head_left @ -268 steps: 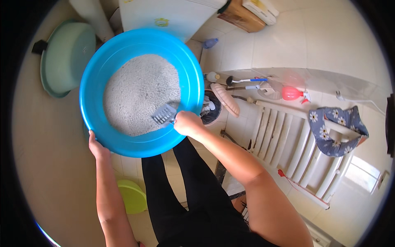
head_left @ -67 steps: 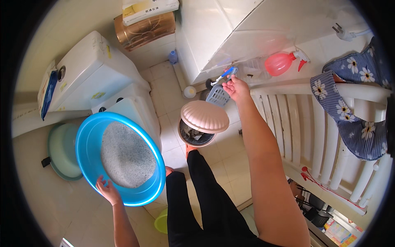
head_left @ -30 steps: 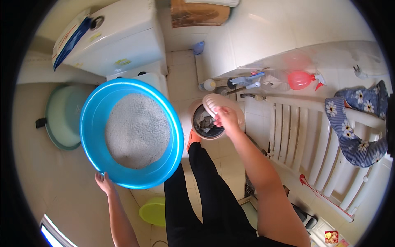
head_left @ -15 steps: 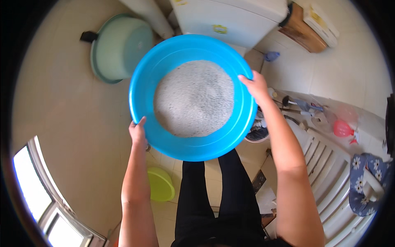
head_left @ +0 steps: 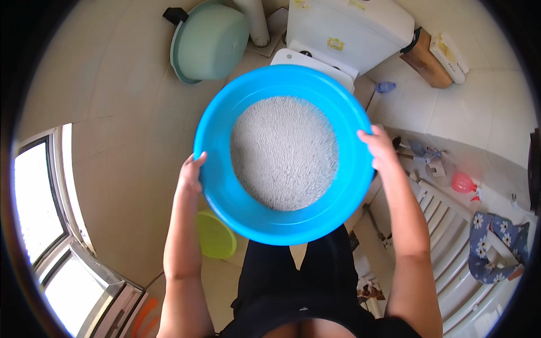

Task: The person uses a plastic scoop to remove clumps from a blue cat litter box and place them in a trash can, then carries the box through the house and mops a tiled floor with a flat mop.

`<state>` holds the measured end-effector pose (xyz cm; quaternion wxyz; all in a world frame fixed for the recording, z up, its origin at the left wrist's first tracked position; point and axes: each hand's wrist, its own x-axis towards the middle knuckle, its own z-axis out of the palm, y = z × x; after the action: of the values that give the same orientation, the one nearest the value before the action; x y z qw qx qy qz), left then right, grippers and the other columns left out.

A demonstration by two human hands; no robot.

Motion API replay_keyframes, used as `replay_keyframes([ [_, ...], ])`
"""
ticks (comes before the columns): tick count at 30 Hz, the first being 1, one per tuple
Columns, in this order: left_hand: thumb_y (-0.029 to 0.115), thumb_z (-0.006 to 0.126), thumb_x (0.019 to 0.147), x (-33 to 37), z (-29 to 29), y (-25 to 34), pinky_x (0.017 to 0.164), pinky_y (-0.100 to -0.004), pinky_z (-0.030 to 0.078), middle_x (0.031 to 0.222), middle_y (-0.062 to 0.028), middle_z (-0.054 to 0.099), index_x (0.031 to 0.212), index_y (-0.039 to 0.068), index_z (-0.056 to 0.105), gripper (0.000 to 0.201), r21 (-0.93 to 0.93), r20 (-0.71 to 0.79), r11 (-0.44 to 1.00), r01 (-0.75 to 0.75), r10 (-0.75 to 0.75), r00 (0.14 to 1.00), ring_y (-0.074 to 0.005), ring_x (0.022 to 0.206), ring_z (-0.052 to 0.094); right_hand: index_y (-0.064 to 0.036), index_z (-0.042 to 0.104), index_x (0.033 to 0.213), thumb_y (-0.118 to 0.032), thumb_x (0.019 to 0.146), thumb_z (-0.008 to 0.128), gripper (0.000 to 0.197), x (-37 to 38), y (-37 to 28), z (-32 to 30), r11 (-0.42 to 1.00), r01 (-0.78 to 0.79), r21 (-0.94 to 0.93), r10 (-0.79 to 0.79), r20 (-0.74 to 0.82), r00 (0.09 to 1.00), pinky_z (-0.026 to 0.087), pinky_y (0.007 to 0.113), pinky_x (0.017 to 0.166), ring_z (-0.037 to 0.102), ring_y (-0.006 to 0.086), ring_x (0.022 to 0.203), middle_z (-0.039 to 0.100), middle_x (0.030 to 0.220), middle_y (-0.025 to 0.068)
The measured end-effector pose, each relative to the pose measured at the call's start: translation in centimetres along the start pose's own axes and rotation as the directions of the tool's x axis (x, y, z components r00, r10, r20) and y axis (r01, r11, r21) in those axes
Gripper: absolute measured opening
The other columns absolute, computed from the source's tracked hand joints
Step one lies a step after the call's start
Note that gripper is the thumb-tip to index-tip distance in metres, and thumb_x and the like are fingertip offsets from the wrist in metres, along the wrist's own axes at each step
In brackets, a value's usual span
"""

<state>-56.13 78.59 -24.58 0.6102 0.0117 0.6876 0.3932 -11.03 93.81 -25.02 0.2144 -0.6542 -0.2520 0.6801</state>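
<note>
my left hand (head_left: 190,173) and right hand (head_left: 381,150) grip the round blue plastic basin (head_left: 293,230) before my black trousers (head_left: 270,273) | loose grey granules (head_left: 284,152) likely make it heavy | best held by opposite rim sides

Black top (head_left: 253,323), black trousers (head_left: 333,260), bare forearms (head_left: 183,239)

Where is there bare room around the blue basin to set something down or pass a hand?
Floor shows bare between the left forearm and black trousers, nearer than the yellow-green bowl. There's probably passing room left of the blue basin, between window and mint-green tub. The right is crowded: red spray bottle, radiator, flowered cloth.
</note>
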Motion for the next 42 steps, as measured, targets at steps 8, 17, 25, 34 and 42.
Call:
replay_keyframes([
  [8,0.025,0.045,0.094,-0.5,-0.1,-2.5,0.097,-0.0539,0.037,0.124,-0.0198,0.050,0.126,0.000,0.042,0.041,-0.021,0.038,0.981,0.192,-0.191,0.981,-0.0355,0.113,0.049,0.0027,0.052,0.113,-0.022,0.086,0.058,0.036,-2.1,-1.3,-1.4,0.943,0.011,-0.334,-0.051,-0.112,0.992,0.044,0.039,0.081,0.058,0.0240,0.093,0.061,0.104,0.0123],
  [17,0.030,0.042,0.094,-6.5,6.7,4.2,0.094,-0.0431,0.041,0.118,-0.0152,0.054,0.119,-0.001,0.049,0.040,0.069,0.340,0.995,-0.071,0.043,0.939,-0.0283,0.105,0.053,0.0015,0.059,0.099,-0.016,0.086,0.059,0.022,-20.4,5.5,-5.1,0.951,0.172,0.258,-0.035,-0.461,0.887,0.046,0.035,0.075,0.059,0.0202,0.085,0.063,0.095,0.0103],
  [25,0.035,0.041,0.095,-10.5,13.4,7.9,0.095,-0.0397,0.040,0.124,-0.0163,0.051,0.123,-0.005,0.047,0.048,0.265,0.476,0.963,-0.038,-0.097,0.874,-0.0286,0.108,0.052,0.0041,0.059,0.100,-0.026,0.088,0.056,0.032,-31.0,13.3,-4.5,0.827,0.345,0.443,0.073,-0.694,0.716,0.046,0.040,0.075,0.060,0.0241,0.085,0.063,0.096,0.0131],
  [34,0.034,0.034,0.097,-12.6,18.4,5.8,0.099,-0.0400,0.038,0.129,-0.0167,0.047,0.127,-0.003,0.042,0.048,0.486,0.599,0.874,-0.007,-0.327,0.731,-0.0299,0.113,0.048,0.0031,0.060,0.097,-0.018,0.088,0.052,0.024,-40.6,20.3,-1.6,0.666,0.525,0.530,0.249,-0.821,0.513,0.047,0.036,0.067,0.059,0.0211,0.075,0.063,0.086,0.0120],
  [42,0.032,0.032,0.098,-25.1,21.1,-7.7,0.095,-0.0406,0.041,0.124,-0.0169,0.050,0.127,-0.003,0.041,0.046,0.687,0.575,0.726,-0.042,-0.507,0.643,-0.0304,0.109,0.050,0.0033,0.061,0.100,-0.020,0.088,0.052,0.027,-54.8,36.5,-3.9,0.525,0.565,0.636,0.411,-0.771,0.487,0.049,0.041,0.073,0.061,0.0253,0.082,0.063,0.089,0.0159],
])
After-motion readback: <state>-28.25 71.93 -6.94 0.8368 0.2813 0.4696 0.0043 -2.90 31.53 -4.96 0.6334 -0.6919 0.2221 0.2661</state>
